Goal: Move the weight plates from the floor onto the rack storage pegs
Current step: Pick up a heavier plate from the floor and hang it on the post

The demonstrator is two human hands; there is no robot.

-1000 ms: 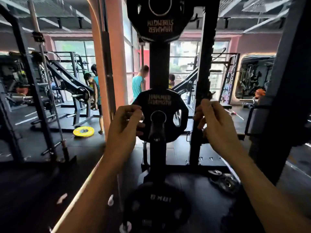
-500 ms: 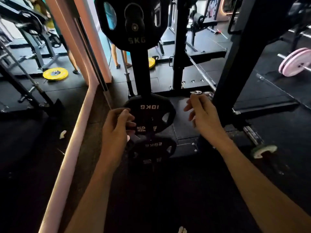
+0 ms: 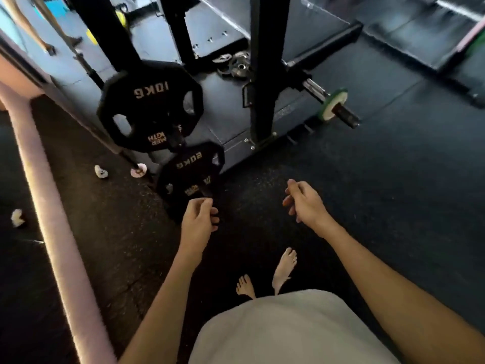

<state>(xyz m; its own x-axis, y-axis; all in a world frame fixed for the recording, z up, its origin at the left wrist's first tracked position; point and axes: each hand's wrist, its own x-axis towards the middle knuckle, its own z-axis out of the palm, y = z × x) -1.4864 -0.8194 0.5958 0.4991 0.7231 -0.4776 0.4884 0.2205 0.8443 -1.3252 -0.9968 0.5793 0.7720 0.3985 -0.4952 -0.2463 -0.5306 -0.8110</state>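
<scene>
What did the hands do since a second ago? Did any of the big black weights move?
The left hand and right hand came away from the small plate high on the rack and dropped low, both empty with fingers loosely curled. The view tilted down to the floor and bare feet. The 10KG plate and the plate below it stayed on their pegs.
</scene>
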